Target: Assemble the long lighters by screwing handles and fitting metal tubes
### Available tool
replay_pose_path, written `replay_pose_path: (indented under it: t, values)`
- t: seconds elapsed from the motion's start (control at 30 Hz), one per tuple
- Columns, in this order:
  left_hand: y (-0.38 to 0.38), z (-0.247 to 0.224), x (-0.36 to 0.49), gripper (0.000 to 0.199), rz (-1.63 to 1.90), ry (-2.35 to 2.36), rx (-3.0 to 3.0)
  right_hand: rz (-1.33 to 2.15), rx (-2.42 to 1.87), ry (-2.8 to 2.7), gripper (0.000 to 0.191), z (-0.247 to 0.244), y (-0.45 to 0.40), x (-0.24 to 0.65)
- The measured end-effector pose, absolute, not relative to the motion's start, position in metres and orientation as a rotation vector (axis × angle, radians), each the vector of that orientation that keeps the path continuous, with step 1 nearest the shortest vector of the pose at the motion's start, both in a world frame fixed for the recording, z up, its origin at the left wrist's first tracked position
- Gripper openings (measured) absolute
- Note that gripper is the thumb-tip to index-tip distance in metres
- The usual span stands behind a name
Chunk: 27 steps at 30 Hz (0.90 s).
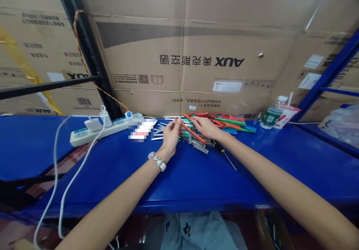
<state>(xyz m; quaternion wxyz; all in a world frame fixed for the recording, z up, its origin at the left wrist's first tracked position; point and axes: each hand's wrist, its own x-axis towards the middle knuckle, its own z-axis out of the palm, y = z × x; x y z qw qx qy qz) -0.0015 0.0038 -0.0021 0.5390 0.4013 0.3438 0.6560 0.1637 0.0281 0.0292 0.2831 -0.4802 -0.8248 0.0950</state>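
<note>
My left hand [171, 134], with a silver bracelet at its wrist, is closed, pinching a long, slim orange-red tool [194, 132] near its far end. The tool slants down to the right, and its exact kind does not show. My right hand [206, 127] is closed too, its fingertips around a second slim orange-red piece [186, 116]; I cannot tell whether the two pieces are joined. Under and between both hands lies a pile of testers or small screwdrivers with clear handles [200, 148]. A thin screwdriver [230, 161] with a yellow-banded dark handle rests nearer me.
Orange, green and blue flat-handled tools [235, 124] lie right of the pile. A power strip [97, 132] with white cables and a phone [143, 128] are on the left. A bottle [271, 117] and a cup [285, 117] stand right. Cardboard boxes [174, 29] back the blue table [190, 184].
</note>
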Motion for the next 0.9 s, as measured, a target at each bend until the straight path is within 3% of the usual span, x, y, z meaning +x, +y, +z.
replay_pose_path:
  t: [0.13,0.47,0.9]
  values:
    - [0.008,0.001,-0.007,0.024,1.606,0.758,0.97,0.285,-1.234,-2.275,0.022,0.029,0.033,0.165]
    - [0.014,-0.001,-0.01,0.023,1.592,0.755,0.974,0.815,-1.054,-1.944,0.035,0.016,0.053,0.172]
    - [0.011,0.004,-0.009,0.017,1.592,0.733,0.959,1.218,-1.251,-1.68,0.016,0.031,0.03,0.158]
